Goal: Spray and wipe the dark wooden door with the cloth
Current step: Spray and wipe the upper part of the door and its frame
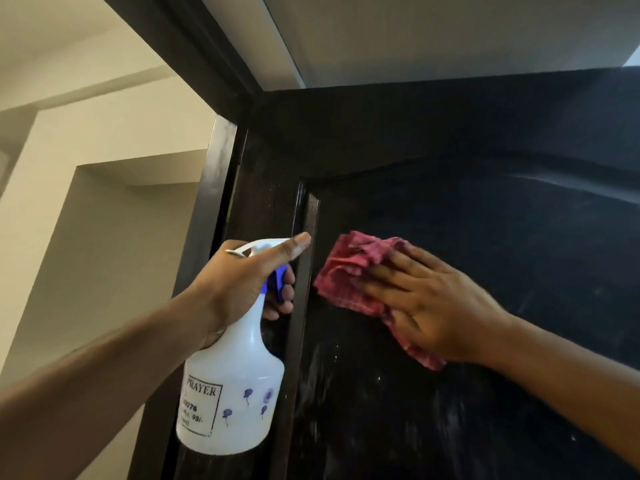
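- Now my left hand grips the white plastic spray bottle by its neck.
- My right hand, fingers flat, presses the crumpled pink cloth against the glossy dark door panel.

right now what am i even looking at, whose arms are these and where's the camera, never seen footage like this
There is no machine here: these are a person's two bare arms. The single picture comes from a camera worn on their head, so you see roughly what they see. The left hand grips the neck of a white plastic spray bottle, with fingers at its blue trigger and the index finger laid along the top. The right hand, fingers straight, presses a pink-red checked cloth flat against the dark wooden door. Pale droplets and streaks show on the door below the cloth. To the left are the dark door frame and a beige wall.
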